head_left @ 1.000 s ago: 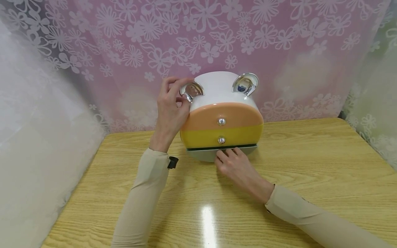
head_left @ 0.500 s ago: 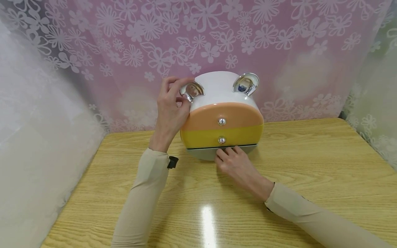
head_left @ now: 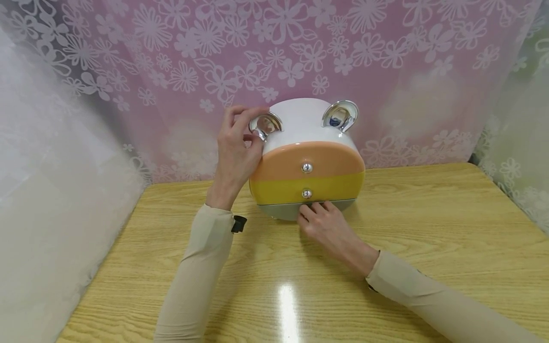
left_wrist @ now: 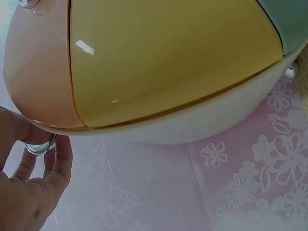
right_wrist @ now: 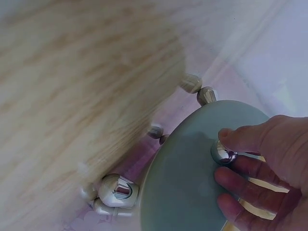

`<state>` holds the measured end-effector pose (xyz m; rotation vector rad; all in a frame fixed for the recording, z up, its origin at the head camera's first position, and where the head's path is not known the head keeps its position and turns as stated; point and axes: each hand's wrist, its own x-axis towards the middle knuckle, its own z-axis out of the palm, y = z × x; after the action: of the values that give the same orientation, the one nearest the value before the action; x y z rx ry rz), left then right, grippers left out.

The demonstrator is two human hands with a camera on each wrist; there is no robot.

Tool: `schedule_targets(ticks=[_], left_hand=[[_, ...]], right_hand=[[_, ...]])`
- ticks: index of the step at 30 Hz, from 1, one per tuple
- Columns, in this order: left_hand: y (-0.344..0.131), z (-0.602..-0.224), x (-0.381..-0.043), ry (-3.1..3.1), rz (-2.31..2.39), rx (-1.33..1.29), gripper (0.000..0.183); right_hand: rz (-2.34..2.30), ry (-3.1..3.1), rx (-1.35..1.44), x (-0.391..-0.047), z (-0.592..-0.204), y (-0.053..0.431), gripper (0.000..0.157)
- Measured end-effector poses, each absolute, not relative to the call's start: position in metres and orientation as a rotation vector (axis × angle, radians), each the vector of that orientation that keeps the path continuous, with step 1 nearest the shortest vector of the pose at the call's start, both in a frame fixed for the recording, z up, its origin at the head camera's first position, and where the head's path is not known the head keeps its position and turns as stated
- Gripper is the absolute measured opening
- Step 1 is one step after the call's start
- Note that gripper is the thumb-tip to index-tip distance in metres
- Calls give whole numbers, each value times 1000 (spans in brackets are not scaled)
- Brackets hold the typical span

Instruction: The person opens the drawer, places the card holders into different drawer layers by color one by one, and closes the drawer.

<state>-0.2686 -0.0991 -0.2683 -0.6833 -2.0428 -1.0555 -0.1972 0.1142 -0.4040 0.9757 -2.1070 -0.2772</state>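
Observation:
A rounded white chest (head_left: 300, 116) with two chrome ears stands on the table. Its front has an orange drawer (head_left: 279, 162), a yellow drawer (head_left: 274, 190) and a grey-green bottom drawer (head_left: 276, 211). My left hand (head_left: 236, 155) grips the left chrome ear (head_left: 271, 125), thumb below and fingers over the rim. At the bottom drawer, my right hand (head_left: 323, 227) covers the knob in the head view. The right wrist view shows that chrome knob (right_wrist: 222, 153) between thumb and index finger, other fingertips against the drawer face. This drawer's front sits flush below the yellow one.
The wood-grain table (head_left: 411, 228) stretches in front and to both sides. Behind the chest hangs a pink flowered curtain (head_left: 240, 52). Round chrome feet (right_wrist: 118, 191) carry the chest. Pale sheets (head_left: 55, 190) hang along the left and right sides.
The dark gap above the grey-green drawer has closed as the drawer slid in, my right hand moving slightly toward the chest with it. The left hand has stayed on the ear.

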Motion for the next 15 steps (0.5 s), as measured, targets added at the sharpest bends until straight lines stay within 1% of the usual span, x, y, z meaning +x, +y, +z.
schedule_targets(ticks=[10,15], left_hand=[[-99,-268,-268,-2036,-1074,-687,46],[-100,-267,-269,-2039,-1069,-681,45]], right_hand=[[-244,-2125,968,-199,-404,114,18],[-258,-2132,1008,-200,-405,114,18]])
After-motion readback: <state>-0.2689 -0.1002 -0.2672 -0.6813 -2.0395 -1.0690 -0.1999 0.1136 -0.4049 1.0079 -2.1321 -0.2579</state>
